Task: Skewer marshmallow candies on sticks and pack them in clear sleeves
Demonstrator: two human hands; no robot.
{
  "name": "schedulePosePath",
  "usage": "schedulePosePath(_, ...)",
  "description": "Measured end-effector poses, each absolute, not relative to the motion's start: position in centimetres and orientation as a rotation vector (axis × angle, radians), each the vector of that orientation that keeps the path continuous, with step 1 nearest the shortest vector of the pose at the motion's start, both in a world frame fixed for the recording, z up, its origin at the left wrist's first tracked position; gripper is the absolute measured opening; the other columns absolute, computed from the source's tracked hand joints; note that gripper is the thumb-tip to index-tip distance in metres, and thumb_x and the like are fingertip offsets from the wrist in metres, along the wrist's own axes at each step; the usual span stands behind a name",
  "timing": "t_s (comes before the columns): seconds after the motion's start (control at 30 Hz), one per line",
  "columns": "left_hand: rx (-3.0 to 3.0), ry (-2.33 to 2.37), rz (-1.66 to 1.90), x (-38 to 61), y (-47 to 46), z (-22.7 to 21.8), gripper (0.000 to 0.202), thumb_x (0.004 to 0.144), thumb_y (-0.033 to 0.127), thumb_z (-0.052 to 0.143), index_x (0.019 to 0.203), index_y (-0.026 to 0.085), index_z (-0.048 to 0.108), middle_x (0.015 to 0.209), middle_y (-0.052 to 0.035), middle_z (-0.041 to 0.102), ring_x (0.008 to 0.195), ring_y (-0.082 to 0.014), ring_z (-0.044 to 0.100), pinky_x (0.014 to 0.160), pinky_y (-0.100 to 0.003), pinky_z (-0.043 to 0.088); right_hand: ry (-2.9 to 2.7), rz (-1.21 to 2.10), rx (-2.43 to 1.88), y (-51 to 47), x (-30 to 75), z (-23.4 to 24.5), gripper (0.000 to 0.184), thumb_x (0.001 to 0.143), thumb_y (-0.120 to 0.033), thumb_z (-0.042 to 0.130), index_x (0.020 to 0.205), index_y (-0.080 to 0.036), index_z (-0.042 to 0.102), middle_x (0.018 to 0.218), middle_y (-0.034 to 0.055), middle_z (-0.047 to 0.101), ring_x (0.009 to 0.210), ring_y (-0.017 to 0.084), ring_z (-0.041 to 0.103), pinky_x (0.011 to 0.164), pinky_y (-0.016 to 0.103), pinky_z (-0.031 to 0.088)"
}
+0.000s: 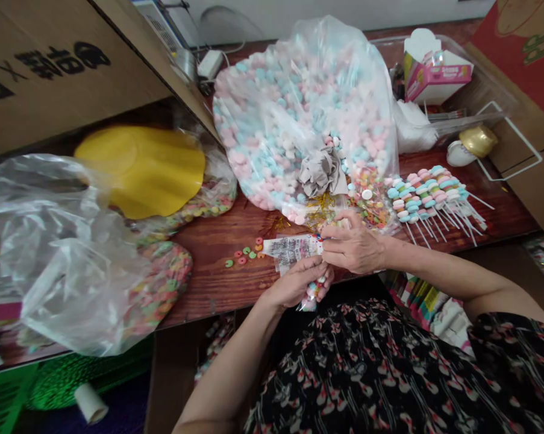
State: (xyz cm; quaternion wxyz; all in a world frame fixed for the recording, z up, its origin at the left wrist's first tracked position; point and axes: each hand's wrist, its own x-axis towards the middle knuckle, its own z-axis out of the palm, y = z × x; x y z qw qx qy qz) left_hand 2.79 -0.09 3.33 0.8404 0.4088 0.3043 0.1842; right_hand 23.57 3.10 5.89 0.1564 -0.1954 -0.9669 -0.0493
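My left hand (294, 282) is closed around a small clear bag of pastel candies (314, 292) at the table's front edge. My right hand (355, 246) meets it from the right, its fingers bent and pinching at the bag's upper end; the exact grip is partly hidden. Beneath and beside the hands lie flat printed clear bags (292, 250). Just behind them are gold twist ties (321, 208) and a bag of colourful ring candies (373, 202). Several loose ring candies (249, 252) are scattered to the left.
A large clear bag of pink, blue and white marshmallows (272, 114) fills the back. Marshmallow skewers (428, 193) are piled at right, near a gold-topped cup (477, 141). On the left are a yellow bowl-like thing (140, 169), a plastic bag (68, 259) and a cardboard box (73, 66).
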Motion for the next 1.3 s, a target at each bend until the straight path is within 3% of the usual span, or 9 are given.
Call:
schedulePosePath(0.1, 1.209, 0.818, 0.422, 2.5, -0.4, 3.1, 0.029, 0.09, 0.042, 0.053, 0.079, 0.016, 0.055, 0.063, 0.0016, 0.052, 0.052, -0.0091, 0.047, 0.052, -0.021, 0.036, -2.798, -0.016, -0.725, 2.9, 22.5, 5.1, 0.017, 0.087, -0.017, 0.046, 0.078, -0.017, 0.06, 0.076, 0.0052, 0.064, 0.088, 0.021, 0.049, 0.084, 0.043, 0.025)
schedulePosePath(0.23, 1.607, 1.049, 0.596, 2.4, -0.5, 2.9, 0.022, 0.09, 0.033, 0.052, 0.077, 0.017, 0.058, 0.071, 0.0004, 0.056, 0.068, -0.0117, 0.048, 0.066, -0.023, 0.039, -2.782, 0.089, -1.036, 2.0, 21.2, 4.7, 0.008, 0.08, -0.015, 0.054, 0.073, -0.015, 0.06, 0.071, 0.0066, 0.063, 0.083, 0.021, 0.047, 0.079, 0.04, 0.025)
schedulePosePath(0.43, 0.933, 0.904, 0.579, 0.7, -0.4, 2.4, 0.026, 0.083, 0.039, 0.059, 0.074, 0.017, 0.052, 0.057, 0.0037, 0.052, 0.043, -0.0073, 0.045, 0.043, -0.019, 0.035, -2.595, -0.228, -0.738, 1.0, 20.8, 6.1, 0.022, 0.094, -0.018, 0.046, 0.109, -0.02, 0.062, 0.112, 0.0034, 0.067, 0.111, 0.021, 0.047, 0.094, 0.045, 0.024)
schedulePosePath(0.6, 0.696, 0.702, 0.394, -1.1, -1.1, 2.4, 0.031, 0.075, 0.042, 0.07, 0.076, 0.015, 0.054, 0.058, 0.0005, 0.058, 0.037, -0.0099, 0.05, 0.036, -0.019, 0.036, -2.624, -0.212, -0.427, 1.7, 20.9, 5.3, 0.018, 0.095, -0.02, 0.047, 0.102, -0.02, 0.064, 0.101, 0.0012, 0.068, 0.106, 0.019, 0.048, 0.094, 0.044, 0.023)
schedulePosePath(0.73, 0.976, 0.914, 0.472, -1.9, -2.1, 2.3, 0.029, 0.08, 0.042, 0.067, 0.075, 0.014, 0.061, 0.061, -0.0006, 0.06, 0.046, -0.0088, 0.053, 0.043, -0.018, 0.038, -2.83, 0.029, -0.411, 2.4, 19.0, 4.6, 0.018, 0.092, -0.016, 0.047, 0.081, -0.018, 0.062, 0.079, 0.0008, 0.065, 0.094, 0.018, 0.049, 0.089, 0.043, 0.022)
schedulePosePath(0.87, 1.348, 1.17, 0.726, -3.0, -3.2, 2.0, 0.025, 0.084, 0.035, 0.063, 0.069, 0.015, 0.068, 0.058, 0.0002, 0.056, 0.053, -0.0089, 0.05, 0.054, -0.02, 0.041, -2.925, 0.438, -0.662, 3.5, 16.0, 4.6, 0.017, 0.085, -0.017, 0.054, 0.07, -0.017, 0.062, 0.074, 0.001, 0.066, 0.085, 0.018, 0.049, 0.079, 0.037, 0.024)
schedulePosePath(1.0, 1.142, 1.254, 0.873, -4.4, -4.3, 1.8, 0.024, 0.082, 0.036, 0.065, 0.069, 0.016, 0.07, 0.057, -0.0001, 0.057, 0.049, -0.0091, 0.05, 0.046, -0.02, 0.038, -2.857, 0.841, -0.7, 7.2, 13.3, 5.6, 0.02, 0.09, -0.02, 0.051, 0.079, -0.019, 0.068, 0.082, 0.0, 0.07, 0.08, 0.014, 0.054, 0.072, 0.03, 0.029)
schedulePosePath(1.13, 0.646, 1.254, 0.909, -5.6, -4.9, 1.4, 0.028, 0.075, 0.041, 0.072, 0.073, 0.014, 0.067, 0.051, -0.0002, 0.059, 0.035, -0.0065, 0.043, 0.032, -0.016, 0.021, -2.725, 0.387, -0.961, 12.5, 10.1, 6.2, 0.021, 0.091, -0.016, 0.049, 0.089, -0.017, 0.07, 0.095, 0.0059, 0.071, 0.091, 0.019, 0.055, 0.076, 0.034, 0.032)
schedulePosePath(1.3, 0.486, 1.112, 0.993, -5.6, -4.9, 0.6, 0.03, 0.071, 0.041, 0.075, 0.07, 0.012, 0.065, 0.057, -0.0039, 0.064, 0.037, -0.009, 0.051, 0.029, -0.014, 0.023, -2.966, -0.173, -0.744, 16.9, 4.1, 4.4, 0.028, 0.088, -0.005, 0.041, 0.082, -0.011, 0.068, 0.091, 0.0151, 0.068, 0.1, 0.028, 0.05, 0.08, 0.046, 0.034)
